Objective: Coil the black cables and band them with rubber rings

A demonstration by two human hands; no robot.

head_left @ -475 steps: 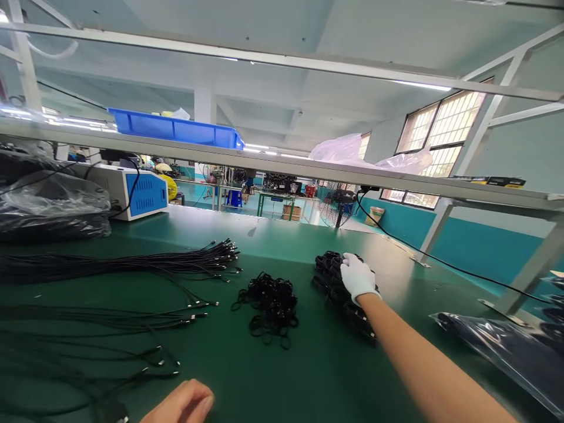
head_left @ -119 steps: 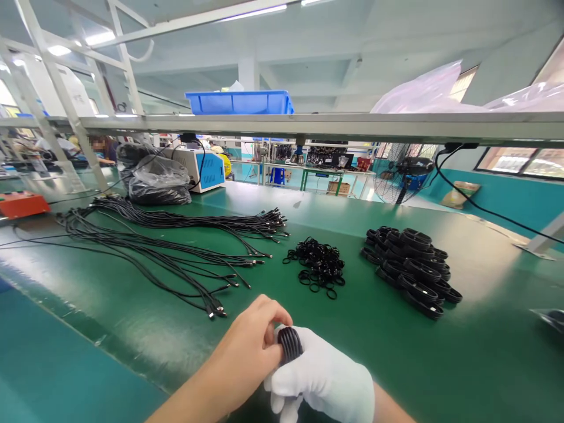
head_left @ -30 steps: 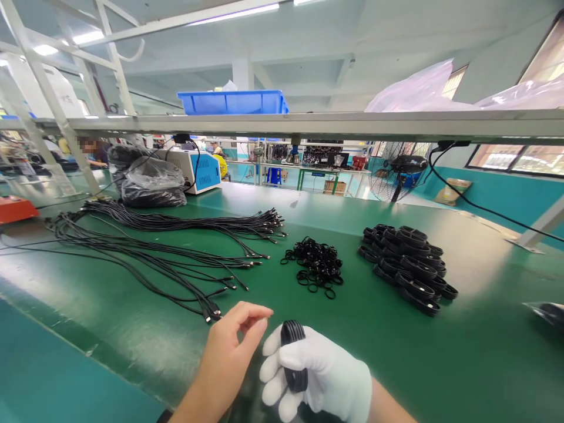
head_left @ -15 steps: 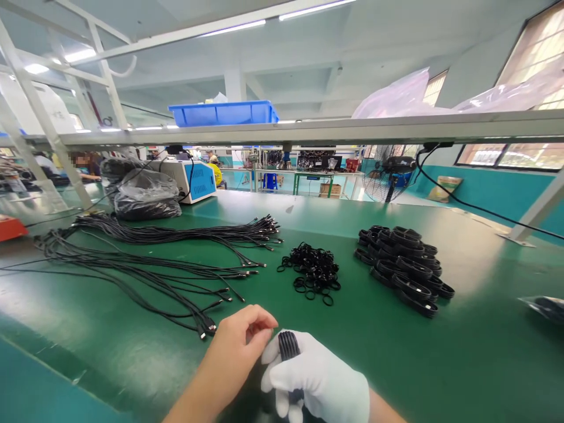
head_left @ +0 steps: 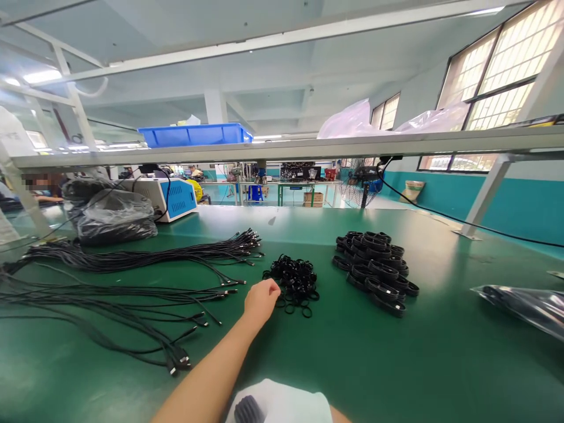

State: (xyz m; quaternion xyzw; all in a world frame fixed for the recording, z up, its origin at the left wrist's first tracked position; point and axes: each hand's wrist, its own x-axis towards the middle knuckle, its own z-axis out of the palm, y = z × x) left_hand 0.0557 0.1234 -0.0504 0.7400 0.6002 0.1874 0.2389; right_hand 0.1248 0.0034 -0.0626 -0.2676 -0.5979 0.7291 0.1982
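My bare left hand [head_left: 262, 299] reaches forward to the near left edge of a pile of small black rings [head_left: 294, 276], which look like rubber bands. Its fingers are curled together, and whatever is between them is hidden. Low in the view, my right hand [head_left: 286, 402], in a white glove, is closed around a coiled black cable [head_left: 249, 409]. Only the ribbed top of that coil shows; the lower fingers are cut off by the frame. Left of my left hand, loose black cables [head_left: 132, 258] lie stretched out with their plugs pointing right.
Right of the rings is a stack of coiled black cables [head_left: 374, 267]. A clear plastic bag [head_left: 524, 302] lies at the far right. Behind the loose cables sit a bagged bundle [head_left: 117, 217] and a blue-white machine [head_left: 171, 197]. A shelf [head_left: 282, 150] crosses above, carrying a blue bin [head_left: 196, 135].
My left hand has left the coil and moved forward to the rings. My right hand and its coil now sit lower in view. The whole view has tilted up and turned right.
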